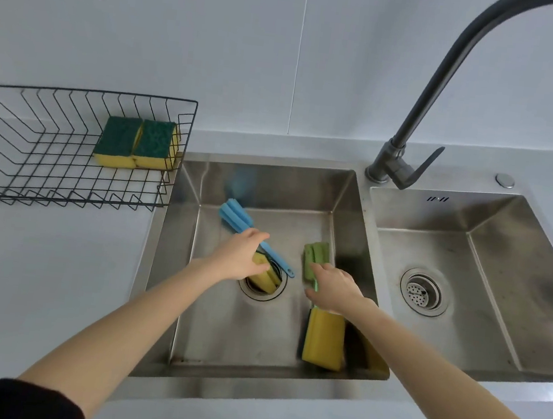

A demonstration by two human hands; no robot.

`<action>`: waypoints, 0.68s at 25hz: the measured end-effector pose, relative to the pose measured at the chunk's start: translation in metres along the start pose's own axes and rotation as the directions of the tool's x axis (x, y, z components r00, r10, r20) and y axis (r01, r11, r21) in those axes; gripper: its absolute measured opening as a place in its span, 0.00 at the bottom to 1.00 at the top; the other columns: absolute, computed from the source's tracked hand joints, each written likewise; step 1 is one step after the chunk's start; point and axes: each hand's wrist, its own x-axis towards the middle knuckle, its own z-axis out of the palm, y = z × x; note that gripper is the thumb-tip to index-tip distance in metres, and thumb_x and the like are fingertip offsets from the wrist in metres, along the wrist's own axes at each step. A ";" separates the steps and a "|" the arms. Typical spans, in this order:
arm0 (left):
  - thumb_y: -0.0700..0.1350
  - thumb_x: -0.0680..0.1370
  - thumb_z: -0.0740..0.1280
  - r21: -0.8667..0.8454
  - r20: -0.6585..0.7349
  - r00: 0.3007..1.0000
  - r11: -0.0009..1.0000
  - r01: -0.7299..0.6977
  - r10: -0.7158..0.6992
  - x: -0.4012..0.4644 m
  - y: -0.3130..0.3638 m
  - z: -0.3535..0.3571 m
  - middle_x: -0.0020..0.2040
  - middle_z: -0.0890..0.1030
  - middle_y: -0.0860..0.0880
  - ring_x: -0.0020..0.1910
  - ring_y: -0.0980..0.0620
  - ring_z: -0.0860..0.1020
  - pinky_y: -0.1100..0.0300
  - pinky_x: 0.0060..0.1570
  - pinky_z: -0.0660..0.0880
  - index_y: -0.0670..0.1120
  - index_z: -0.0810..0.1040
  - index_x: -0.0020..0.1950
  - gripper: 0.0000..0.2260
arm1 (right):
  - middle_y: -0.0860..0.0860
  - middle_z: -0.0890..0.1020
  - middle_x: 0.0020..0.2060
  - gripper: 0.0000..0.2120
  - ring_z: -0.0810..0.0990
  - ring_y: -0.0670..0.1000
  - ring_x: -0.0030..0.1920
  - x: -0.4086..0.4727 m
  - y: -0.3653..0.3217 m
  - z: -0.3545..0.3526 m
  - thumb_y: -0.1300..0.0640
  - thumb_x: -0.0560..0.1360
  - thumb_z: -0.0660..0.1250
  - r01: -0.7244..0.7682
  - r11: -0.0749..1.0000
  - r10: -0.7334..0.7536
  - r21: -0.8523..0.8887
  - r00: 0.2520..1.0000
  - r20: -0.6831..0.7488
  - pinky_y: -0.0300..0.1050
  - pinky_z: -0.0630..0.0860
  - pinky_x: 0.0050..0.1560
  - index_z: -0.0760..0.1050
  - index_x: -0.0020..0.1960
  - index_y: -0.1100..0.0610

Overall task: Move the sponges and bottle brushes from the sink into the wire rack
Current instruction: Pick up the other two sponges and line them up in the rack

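Observation:
Two yellow sponges with green tops (138, 143) lie in the far right corner of the black wire rack (17, 145) on the counter. In the left sink basin (264, 180), my left hand (240, 257) closes around a yellow sponge (264, 277) over the drain. A blue bottle brush (236, 217) lies under that hand, its handle pointing to the right. My right hand (335, 290) grips the handle of a green bottle brush (314, 258). Another yellow sponge (324, 340) stands on edge by the basin's right wall.
A dark curved faucet (413, 149) rises between the two basins. The right basin (468, 265) holds only its drain strainer (422, 291). White counter lies in front of the rack and the sink, with a white wall behind.

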 end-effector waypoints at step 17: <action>0.50 0.76 0.62 0.315 0.153 0.980 0.946 0.073 -0.126 0.066 -0.012 0.068 0.75 0.58 0.44 0.74 0.42 0.56 0.48 0.72 0.57 0.44 0.55 0.74 0.30 | 0.58 0.71 0.67 0.23 0.71 0.60 0.66 0.027 0.040 0.061 0.50 0.79 0.55 -0.112 0.993 0.102 0.029 0.966 0.239 0.52 0.68 0.64 0.62 0.71 0.58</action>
